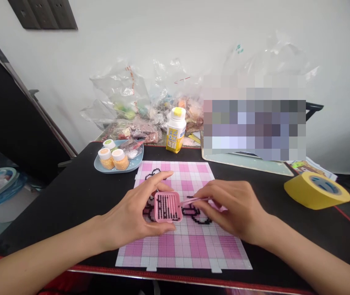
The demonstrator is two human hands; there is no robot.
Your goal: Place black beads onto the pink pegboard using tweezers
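Observation:
My left hand (138, 209) is closed round the sides of a small pink ridged tray (173, 200), thumb at the near edge and fingers at the far edge. Black beads lie in rows in the tray's grooves. Pink tweezers (193, 200) are pinched in my right hand (232, 207), their tips at the tray's right rim. Whether the tips grip a bead is too small to tell. Under both hands lies a pink and white checked pegboard (175, 246). Black bead outlines (202, 221) stand on it, partly hidden by my hands and the tray.
A blue plate (135, 166) with several small bead jars (121, 159) stands back left. Behind the pegboard are a white and yellow bottle (176, 131) and plastic bags (126, 90). A yellow tape roll (304, 192) lies at right. A blurred patch hides part of the back right.

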